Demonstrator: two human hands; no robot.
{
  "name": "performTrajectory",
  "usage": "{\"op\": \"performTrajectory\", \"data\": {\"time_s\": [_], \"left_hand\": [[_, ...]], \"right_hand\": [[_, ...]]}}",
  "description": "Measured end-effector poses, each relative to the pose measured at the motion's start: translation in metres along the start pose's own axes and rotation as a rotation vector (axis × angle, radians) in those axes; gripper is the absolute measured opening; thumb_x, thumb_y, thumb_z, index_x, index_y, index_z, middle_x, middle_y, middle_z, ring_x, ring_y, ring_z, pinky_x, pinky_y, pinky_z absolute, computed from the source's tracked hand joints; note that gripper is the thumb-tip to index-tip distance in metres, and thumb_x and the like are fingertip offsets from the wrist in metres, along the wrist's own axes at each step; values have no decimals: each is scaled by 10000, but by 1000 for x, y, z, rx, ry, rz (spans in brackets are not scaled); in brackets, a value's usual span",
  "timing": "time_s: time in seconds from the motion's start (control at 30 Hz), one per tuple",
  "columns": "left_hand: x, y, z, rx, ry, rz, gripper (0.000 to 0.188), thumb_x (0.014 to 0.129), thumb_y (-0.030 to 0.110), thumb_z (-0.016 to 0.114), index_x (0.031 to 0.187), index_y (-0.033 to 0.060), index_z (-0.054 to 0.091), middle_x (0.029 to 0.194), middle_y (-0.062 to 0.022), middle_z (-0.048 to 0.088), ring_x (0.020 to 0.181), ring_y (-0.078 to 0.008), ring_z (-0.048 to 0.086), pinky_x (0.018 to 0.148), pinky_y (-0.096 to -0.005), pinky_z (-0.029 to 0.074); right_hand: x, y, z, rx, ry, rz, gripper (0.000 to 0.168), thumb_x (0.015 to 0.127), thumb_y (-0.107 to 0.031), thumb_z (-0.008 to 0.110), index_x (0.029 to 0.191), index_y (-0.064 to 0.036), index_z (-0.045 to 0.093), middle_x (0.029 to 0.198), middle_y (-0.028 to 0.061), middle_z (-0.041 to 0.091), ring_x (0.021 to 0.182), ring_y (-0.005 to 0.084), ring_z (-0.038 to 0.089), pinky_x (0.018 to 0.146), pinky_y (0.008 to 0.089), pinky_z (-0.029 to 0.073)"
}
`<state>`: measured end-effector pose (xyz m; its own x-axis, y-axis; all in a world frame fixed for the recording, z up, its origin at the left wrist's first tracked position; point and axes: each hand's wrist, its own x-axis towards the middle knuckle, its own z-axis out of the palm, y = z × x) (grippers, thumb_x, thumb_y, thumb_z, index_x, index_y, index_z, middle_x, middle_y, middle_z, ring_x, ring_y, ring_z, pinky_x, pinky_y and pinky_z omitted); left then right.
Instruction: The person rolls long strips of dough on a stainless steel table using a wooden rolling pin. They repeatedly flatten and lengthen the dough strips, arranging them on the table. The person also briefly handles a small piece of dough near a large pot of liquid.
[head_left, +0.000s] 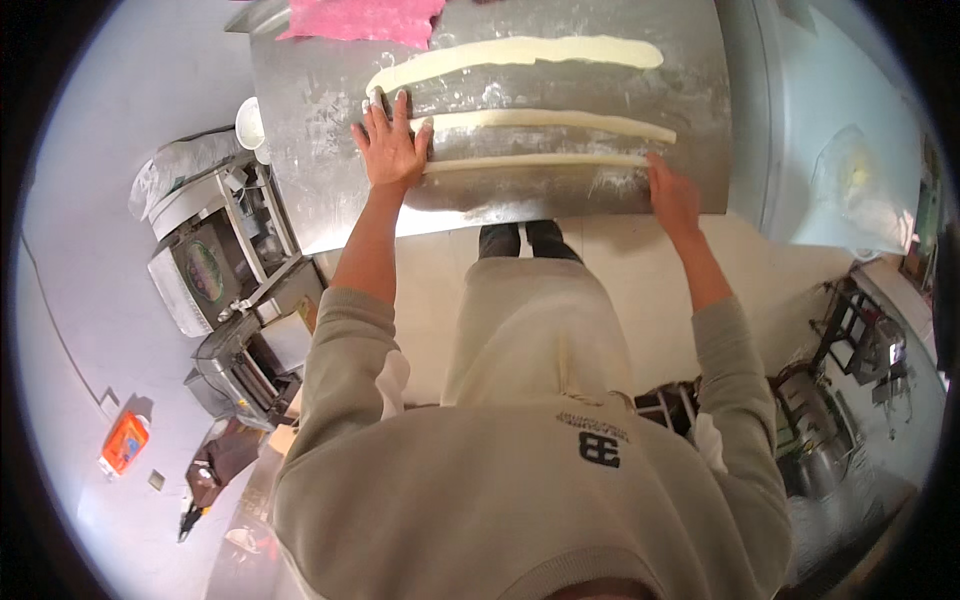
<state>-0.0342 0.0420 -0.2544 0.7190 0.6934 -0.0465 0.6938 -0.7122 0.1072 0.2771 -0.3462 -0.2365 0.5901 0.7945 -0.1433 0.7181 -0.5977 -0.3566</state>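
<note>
Three long strips of pale dough lie crosswise on a floured metal worktop. The farthest dough strip (525, 52) is flat and widest; the middle dough strip (547, 118) is narrower, and the nearest dough strip (532, 161) is the thinnest. My left hand (394, 150) rests palm down with its fingers spread, at the left ends of the strips; it grips nothing. At the right end of the nearest strip is my right hand (673, 196), its fingertips touching the dough. Whether those fingers pinch the strip is hard to tell.
The metal worktop (300, 180) ends just before my body. A pink sheet or cloth (364, 19) lies at its far left. A white bowl (250, 124) stands by the left edge. Metal equipment (202, 277) is on the left; a pale blue surface (817, 150) adjoins on the right.
</note>
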Motion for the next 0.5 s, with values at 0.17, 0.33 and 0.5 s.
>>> {"op": "performTrajectory", "data": {"time_s": [0.17,0.33,0.5], "left_hand": [[8,87,-13,-17,13,154,790,996,580,565,1643,177,358,1678,-266,296,1573,-462,245,1250,-717,89],[13,115,1,-24,-74,160,753,1014,512,603,1642,184,350,1667,-249,325,1546,-458,293,1239,-728,104],[35,201,1,-51,-47,360,733,1003,528,603,1613,169,416,1650,-245,353,1541,-427,320,1240,-708,130]], "right_hand": [[-13,-3,-1,-12,-45,54,289,1030,-209,603,1314,-176,647,877,181,740,789,389,725,656,516,555],[-15,-3,3,60,-85,163,238,1040,-178,593,1262,-163,679,900,178,736,804,410,702,690,514,538],[7,7,1,206,32,113,257,1029,-178,586,1271,-166,672,930,174,746,822,408,711,715,516,551]]}}
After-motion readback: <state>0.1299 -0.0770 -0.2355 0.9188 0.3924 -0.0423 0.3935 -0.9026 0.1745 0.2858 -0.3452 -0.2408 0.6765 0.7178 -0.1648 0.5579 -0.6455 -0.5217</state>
